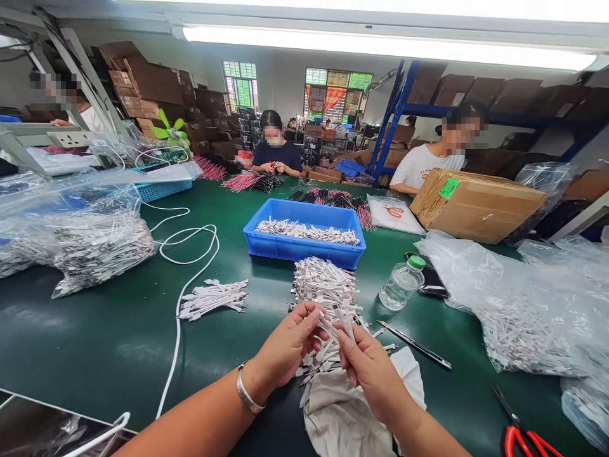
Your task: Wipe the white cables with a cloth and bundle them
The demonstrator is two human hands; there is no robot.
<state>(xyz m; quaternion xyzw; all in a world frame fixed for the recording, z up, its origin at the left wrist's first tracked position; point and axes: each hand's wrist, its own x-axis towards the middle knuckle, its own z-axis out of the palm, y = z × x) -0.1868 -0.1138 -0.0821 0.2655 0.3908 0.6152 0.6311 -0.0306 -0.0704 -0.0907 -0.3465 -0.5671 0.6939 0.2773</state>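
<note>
My left hand point(285, 339) and my right hand point(368, 374) meet over the green workbench point(118, 343), pinching a small bunch of flat white strips point(340, 324) between their fingers. A loose heap of the same metal-tipped strips point(326, 289) lies just beyond and beneath my hands. A crumpled off-white cloth point(345, 412) sits under my right hand. A metal bracelet point(246, 395) circles my left wrist. Close to my right hand lies a long steel tool point(413, 344), perhaps a slim blade or tweezers. Its exact kind is hard to tell.
A blue crate point(304, 235) of strips stands ahead, with a water bottle point(402, 284) and phone point(427, 276) to its right. Bulging plastic bags point(80, 247) lie at both sides. Red-handled scissors point(523, 441) sit front right, and a cardboard box point(476, 204) stands beyond. Co-workers point(276, 146) sit across.
</note>
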